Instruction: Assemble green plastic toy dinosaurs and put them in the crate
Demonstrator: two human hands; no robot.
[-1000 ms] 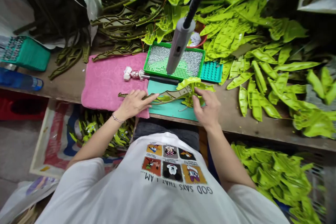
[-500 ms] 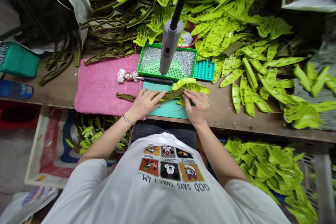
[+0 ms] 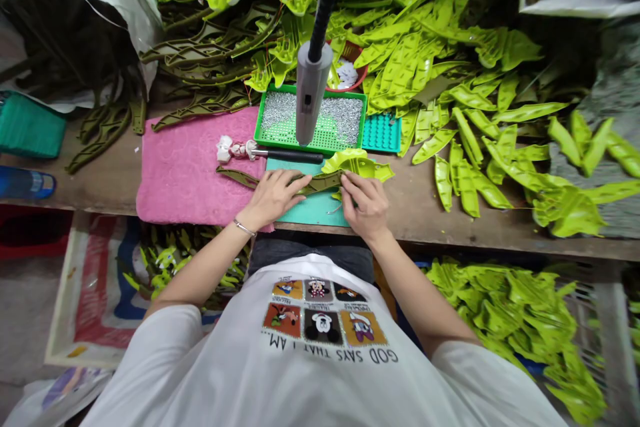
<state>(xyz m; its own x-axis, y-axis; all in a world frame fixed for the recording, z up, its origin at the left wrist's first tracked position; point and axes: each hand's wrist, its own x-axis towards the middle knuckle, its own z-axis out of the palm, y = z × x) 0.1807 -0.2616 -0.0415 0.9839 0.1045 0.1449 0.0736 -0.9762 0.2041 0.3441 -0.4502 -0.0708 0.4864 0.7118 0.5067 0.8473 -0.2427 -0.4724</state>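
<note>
A long olive-brown plastic piece (image 3: 324, 182) lies across the teal mat (image 3: 310, 214) and the edge of the pink cloth (image 3: 195, 167). My left hand (image 3: 274, 199) rests over its middle, fingers closed round it. At its right end my right hand (image 3: 366, 205) pinches it between thumb and fingers. Just behind that end is a bright green leaf-shaped part (image 3: 359, 162). A grey screwdriver body (image 3: 311, 93) hangs above the green tray (image 3: 260, 121) of small metal screws. A black-handled tool (image 3: 295, 156) lies between tray and mat.
Olive-brown pieces (image 3: 210, 53) are heaped at the back left, green leaf parts (image 3: 420, 53) at the back and right. A small teal tray (image 3: 382, 133) and a red bowl (image 3: 359, 73) stand by the screw tray. A blue bottle (image 3: 27, 183) lies far left.
The whole view has shifted slightly, moving the table's contents a little leftward. Both hands keep nearly the same hold on the olive-brown piece.
</note>
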